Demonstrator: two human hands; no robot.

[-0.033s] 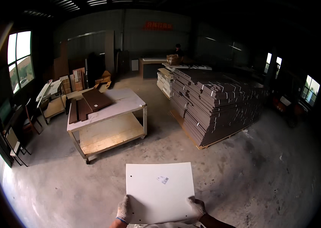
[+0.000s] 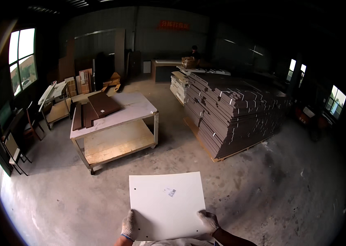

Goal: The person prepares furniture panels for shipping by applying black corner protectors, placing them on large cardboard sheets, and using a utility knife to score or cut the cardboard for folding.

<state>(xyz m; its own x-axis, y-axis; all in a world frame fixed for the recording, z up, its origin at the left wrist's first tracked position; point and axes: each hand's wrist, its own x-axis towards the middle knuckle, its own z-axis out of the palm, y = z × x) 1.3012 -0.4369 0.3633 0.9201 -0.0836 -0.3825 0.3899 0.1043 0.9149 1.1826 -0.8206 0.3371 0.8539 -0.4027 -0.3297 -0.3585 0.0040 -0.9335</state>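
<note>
A white rectangular board with a small printed label and several dark holes near its edges is held in front of my body. My left hand, in a pale knitted glove, grips its left edge with the thumb on the upper face. On the right edge, my gloved right hand holds on the same way. The fingers under the board are hidden on both sides.
Ahead on the left stands a wheeled table carrying dark brown panels. A tall stack of brown panels sits on a pallet ahead on the right. Behind it a person is at a workbench. Chairs line the left side.
The board and both my hands have shifted slightly left in the picture, and the board is tilted a little. The background has moved slightly too. Both hands keep their hold.
</note>
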